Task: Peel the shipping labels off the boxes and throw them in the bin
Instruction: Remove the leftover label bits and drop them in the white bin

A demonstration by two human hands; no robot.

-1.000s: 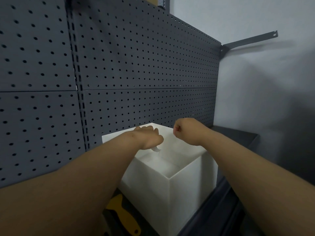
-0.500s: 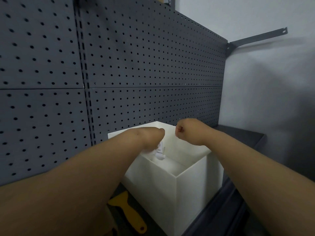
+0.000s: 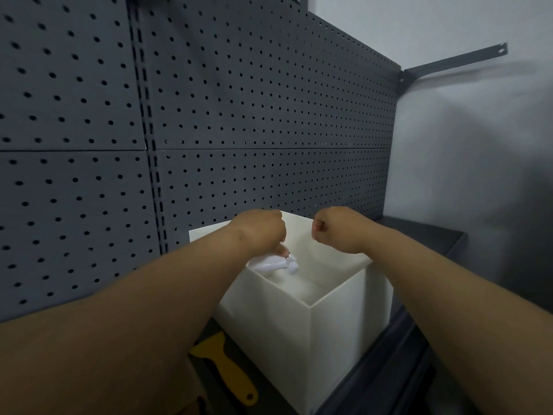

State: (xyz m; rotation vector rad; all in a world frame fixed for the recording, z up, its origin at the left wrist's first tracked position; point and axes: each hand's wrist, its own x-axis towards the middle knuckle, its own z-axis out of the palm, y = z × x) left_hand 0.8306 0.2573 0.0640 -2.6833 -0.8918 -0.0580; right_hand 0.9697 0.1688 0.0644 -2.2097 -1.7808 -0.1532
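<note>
Left hand (image 3: 260, 232): above the open white bin (image 3: 311, 313), fingers closed around a crumpled white label (image 3: 273, 263) that hangs below them, inside the bin mouth.
Right hand (image 3: 335, 229): a closed fist over the bin, holding nothing visible.
Bench (image 3: 419, 235): yellow scraper (image 3: 224, 366) lies left of the bin.
Behind: dark pegboard (image 3: 239, 115).

Both forearms extend forward from the near edge, converging toward the centre. Left hand (image 3: 259, 232): knuckles up, fingers curled downward and closed on a crumpled white label (image 3: 273, 264) that protrudes below the palm. Right hand (image 3: 336, 229): clenched in a loose fist (thumb side facing left), held just right of the left hand, apart from it.
</note>
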